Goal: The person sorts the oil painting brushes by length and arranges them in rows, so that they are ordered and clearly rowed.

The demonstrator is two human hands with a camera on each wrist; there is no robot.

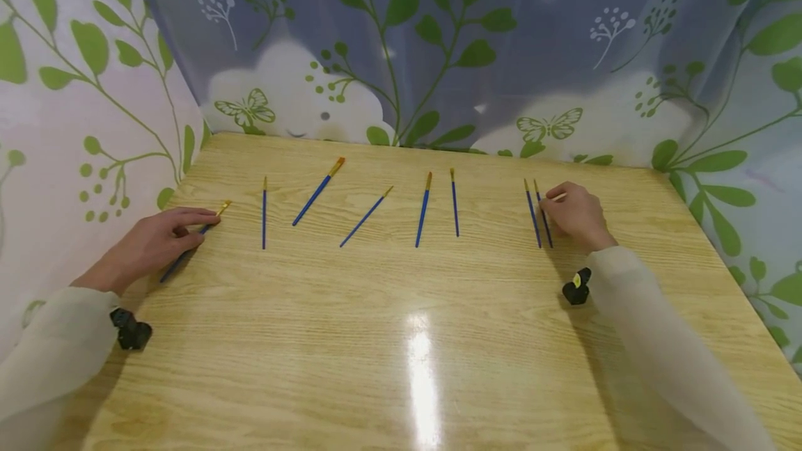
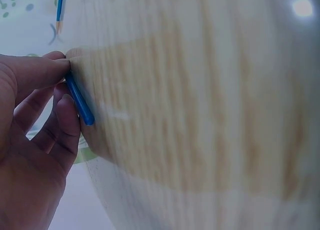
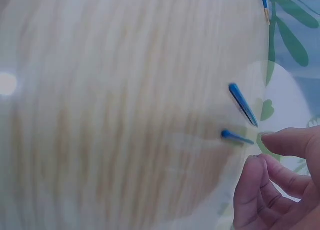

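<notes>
At the left of the head view, my left hand (image 1: 153, 242) pinches a paintbrush (image 1: 182, 259) with a blue handle and a flat gold-coloured head. In the left wrist view, thumb and fingers meet on this paintbrush (image 2: 79, 99), its handle end pointing down toward the wood. Over on the right, my right hand (image 1: 576, 214) is beside two thin blue paintbrushes lying nearly parallel, the nearer one (image 1: 543, 214) right at its fingertips and the other (image 1: 532, 214) just left of it. The right wrist view shows its thumb (image 3: 285, 141) apart from the bent fingers, nothing between them.
Several more blue paintbrushes lie spaced across the table (image 1: 351, 326): a thin one (image 1: 264, 218), a wide one (image 1: 318, 192), a slanted one (image 1: 366, 216), a medium one (image 1: 423, 211) and another thin one (image 1: 455, 204). A leaf-patterned curtain (image 1: 438, 75) rises behind the table's far edge.
</notes>
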